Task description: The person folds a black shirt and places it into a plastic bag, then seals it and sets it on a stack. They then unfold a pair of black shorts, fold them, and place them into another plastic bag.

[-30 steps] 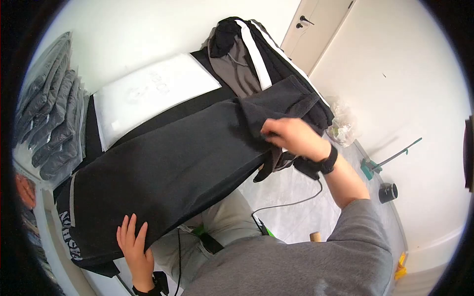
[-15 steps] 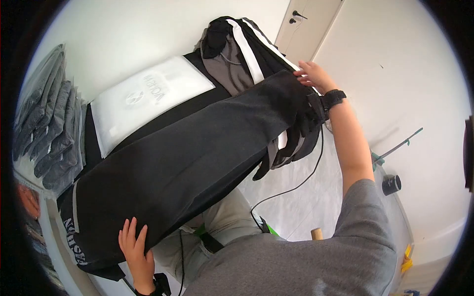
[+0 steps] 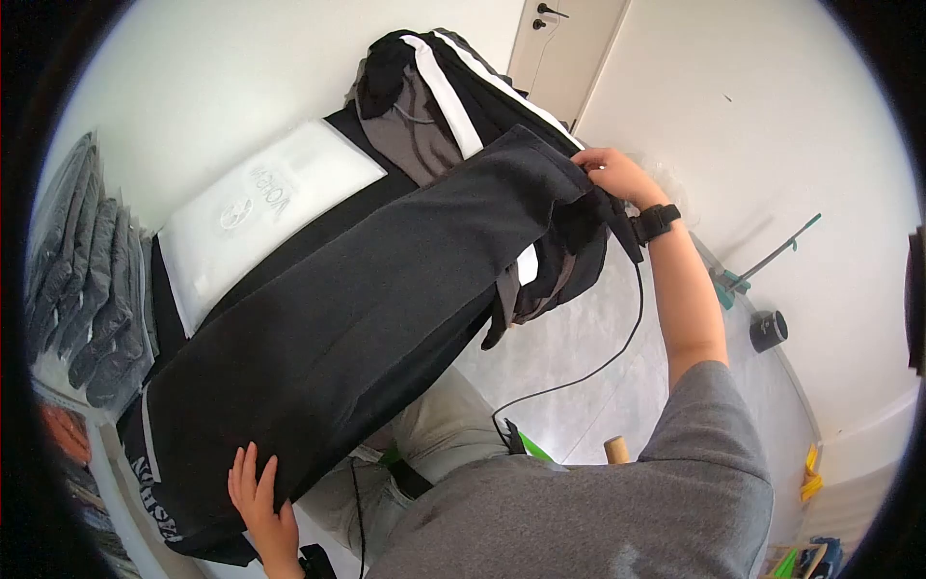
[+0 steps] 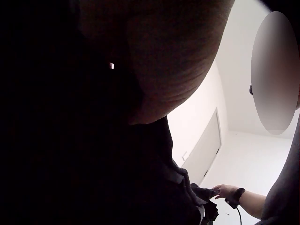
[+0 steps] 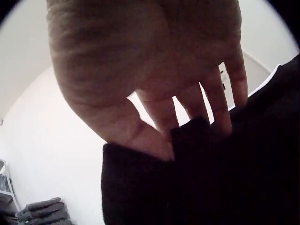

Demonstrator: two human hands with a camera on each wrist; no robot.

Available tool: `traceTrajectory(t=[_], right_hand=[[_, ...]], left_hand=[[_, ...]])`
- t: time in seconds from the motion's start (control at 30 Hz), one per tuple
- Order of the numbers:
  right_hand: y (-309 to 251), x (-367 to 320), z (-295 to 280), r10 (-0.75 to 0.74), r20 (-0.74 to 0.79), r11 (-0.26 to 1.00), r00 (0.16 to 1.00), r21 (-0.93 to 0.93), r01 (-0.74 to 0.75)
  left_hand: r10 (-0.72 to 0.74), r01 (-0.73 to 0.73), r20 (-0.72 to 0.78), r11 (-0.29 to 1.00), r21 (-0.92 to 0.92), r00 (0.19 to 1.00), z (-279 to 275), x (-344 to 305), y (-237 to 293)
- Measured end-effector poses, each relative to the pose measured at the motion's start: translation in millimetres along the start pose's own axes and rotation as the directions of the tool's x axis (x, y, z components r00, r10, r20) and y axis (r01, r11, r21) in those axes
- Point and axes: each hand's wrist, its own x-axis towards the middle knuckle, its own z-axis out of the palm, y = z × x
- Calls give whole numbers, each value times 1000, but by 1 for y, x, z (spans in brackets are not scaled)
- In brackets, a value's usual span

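A long dark folded garment (image 3: 357,280) stretches diagonally across the black-covered table, pale lettering and a light grey strip at its left end. My left hand (image 3: 260,507) rests on its near edge by the lettered end, fingers extended. At the far right end my right hand (image 3: 617,177) pinches the garment's edge between thumb and fingers. The right wrist view has the thumb (image 5: 140,136) pressed to the dark cloth and the other fingers behind it. In the left wrist view the palm fills the top and most of the cloth is too dark to make out.
A white packaged bag (image 3: 270,217) lies behind the garment. Black, grey and white clothing (image 3: 415,125) is heaped at the far end and hangs over the right side. Bagged dark clothes (image 3: 92,289) are stacked at left. A cable (image 3: 588,372) runs from the right wrist.
My right hand let go of a folded-back flap, which now lies flat, reached to the far right corner and took hold of the edge there. The left hand stayed on the garment.
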Motion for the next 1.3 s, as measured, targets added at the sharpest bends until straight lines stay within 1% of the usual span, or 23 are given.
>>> traceTrajectory(t=[0.1,0.17,0.23,0.27,0.33,0.37,0.43,0.57,0.63,0.67,0.73,0.77,0.8,0.83,0.9,0.97,1.03,1.07,1.13,1.17,1.23,1.27,1.3], right_hand=[[-4,1,7,-2,-22,996,1000,90,4],[3,7,6,-29,-13,999,1000,18,29],[7,9,6,-60,-14,989,998,-135,58],[12,10,6,-58,-31,991,998,-125,54],[21,12,6,-188,-64,981,980,33,190],[22,12,4,-183,-78,982,980,39,186],[21,12,0,-101,12,989,995,-111,102],[20,11,-3,-54,13,995,998,-83,55],[34,13,-5,-298,-63,937,953,-210,279],[39,13,-3,-300,-59,936,952,-212,281],[47,10,5,-406,-341,850,848,-481,214],[29,1,9,-410,-337,847,847,-485,217],[11,-9,16,-67,-446,975,892,-220,-37],[-5,-16,24,293,-452,954,843,72,-293],[-26,-27,33,343,-306,936,888,188,-297],[-25,-21,38,238,-212,949,948,260,-180],[-33,-3,27,-50,-254,997,966,50,64],[-42,8,22,-115,-333,989,936,48,139],[-60,24,7,-115,-333,934,936,284,216],[-73,25,1,-56,-308,834,950,508,214],[-65,41,-11,-86,-352,734,932,610,298],[-58,45,-14,-85,-348,734,934,612,294],[-46,47,-14,4,-312,733,950,647,209]], left_hand=[[8,-8,-4,999,-35,1000,-2,0,2],[20,-20,0,1000,-19,1000,-2,-1,-1],[19,-19,20,1000,2,1000,-3,-1,1],[36,-36,-4,999,-37,999,-6,-2,9],[42,-42,4,999,-34,999,-7,-1,7],[35,-34,17,999,-42,999,-6,-2,6],[18,-17,22,999,-32,1000,-5,-2,5],[-40,41,39,999,-26,998,-4,-2,5],[-54,55,43,998,-22,998,-3,-2,5],[-57,58,43,998,-24,997,-3,-2,5],[-37,38,39,999,-23,999,-4,-2,5],[-40,41,39,999,-29,998,-4,-2,4],[-16,17,24,1000,-26,1000,-3,-1,3],[8,-8,11,1000,-22,1000,-2,-2,2],[9,-8,7,1000,-27,1000,-2,-2,4],[21,-21,1,1000,-22,1000,-3,-1,6],[-28,28,0,999,-34,1000,-2,-2,7],[-22,22,-1,999,-23,1000,-2,-1,7],[-20,19,-7,998,-54,1000,0,-2,5],[-17,17,-3,999,-46,1000,-1,-1,4],[16,-16,-23,1000,-19,1000,0,-3,4],[13,-14,-20,1000,-19,1000,0,-4,0],[67,-67,-34,998,-19,997,0,-6,-6]])
